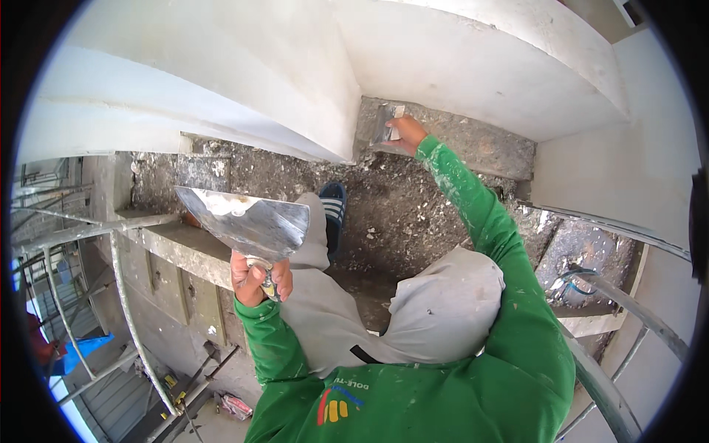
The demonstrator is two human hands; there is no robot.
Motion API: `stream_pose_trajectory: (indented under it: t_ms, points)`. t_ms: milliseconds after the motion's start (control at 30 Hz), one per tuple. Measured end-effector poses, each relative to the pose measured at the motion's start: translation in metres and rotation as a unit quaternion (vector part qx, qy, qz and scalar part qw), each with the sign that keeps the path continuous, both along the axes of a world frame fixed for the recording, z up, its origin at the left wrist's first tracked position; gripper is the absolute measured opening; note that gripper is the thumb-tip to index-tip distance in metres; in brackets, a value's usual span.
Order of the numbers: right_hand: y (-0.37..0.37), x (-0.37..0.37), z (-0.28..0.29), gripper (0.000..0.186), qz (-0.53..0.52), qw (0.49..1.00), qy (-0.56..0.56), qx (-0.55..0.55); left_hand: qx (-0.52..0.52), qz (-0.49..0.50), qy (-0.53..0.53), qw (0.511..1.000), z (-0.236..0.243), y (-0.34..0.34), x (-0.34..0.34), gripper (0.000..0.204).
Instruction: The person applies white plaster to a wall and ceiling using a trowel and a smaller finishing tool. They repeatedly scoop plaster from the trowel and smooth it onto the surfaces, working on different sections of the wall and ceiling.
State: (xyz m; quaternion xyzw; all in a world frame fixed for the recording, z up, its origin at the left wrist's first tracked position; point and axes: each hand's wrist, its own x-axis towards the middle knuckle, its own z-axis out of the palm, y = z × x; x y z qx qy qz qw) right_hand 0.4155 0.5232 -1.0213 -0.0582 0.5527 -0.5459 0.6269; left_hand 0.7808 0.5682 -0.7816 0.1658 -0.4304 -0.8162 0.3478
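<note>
My left hand (258, 279) is closed around the handle of a wide metal trowel (255, 225), held up above my left thigh. A patch of white plaster (225, 203) lies along the trowel's far edge. Reaching forward, my right hand (406, 134) grips a small flat scraper (384, 125) with a pale patch on it. That scraper is down by the inner corner where the white wall (281, 81) meets the grey ledge (473, 140). Whether its blade touches the wall, I cannot tell.
Crumbled debris covers the rough floor (391, 203), where my sandalled foot (334, 214) rests. Metal scaffold pipes (122, 295) stand beyond a drop on the left. Another pipe (635, 310) runs along the right, near a concrete slab (583, 258). White walls close in the front.
</note>
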Motion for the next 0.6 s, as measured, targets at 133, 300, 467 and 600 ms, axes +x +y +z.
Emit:
stream_pose_trajectory:
  t_ms: [133, 300, 467, 600]
  points:
    - [-0.028, 0.019, -0.034, 0.030, 0.064, 0.997, 0.013, -0.046, 0.041, 0.046, -0.013, 0.998, 0.000, 0.004, 0.009, 0.049]
    - [-0.053, 0.034, 0.002, 0.030, 0.044, 0.999, 0.008, 0.028, 0.052, 0.066, -0.006, 0.996, -0.001, 0.007, 0.015, 0.049]
    - [-0.052, 0.025, 0.134, 0.027, 0.137, 0.985, 0.054, -0.090, 0.024, 0.041, -0.003, 0.999, 0.005, -0.002, 0.004, 0.048]
    - [-0.043, 0.033, 0.283, 0.015, 0.140, 0.959, 0.137, -0.203, -0.010, -0.015, -0.001, 1.000, 0.014, -0.004, -0.013, 0.047]
